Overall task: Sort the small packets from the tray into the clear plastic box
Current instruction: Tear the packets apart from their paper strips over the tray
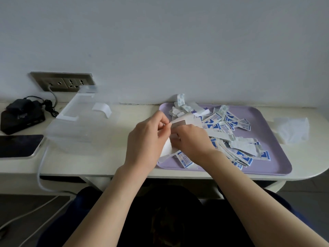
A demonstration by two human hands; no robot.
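Pinching together at the tray's near left edge, your left hand (147,138) and right hand (191,139) both have their fingertips closed on a small bunch of white packets (179,122), though how many you hold is hard to tell. They look light, thin and slick, so grip them flat across the middle, not by a corner. The rest lie heaped on the purple tray (277,154). The clear box (71,132) waits open, well apart to your left.

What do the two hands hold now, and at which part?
Both the left hand and right hand pinch white packets at their near ends, above the purple tray.
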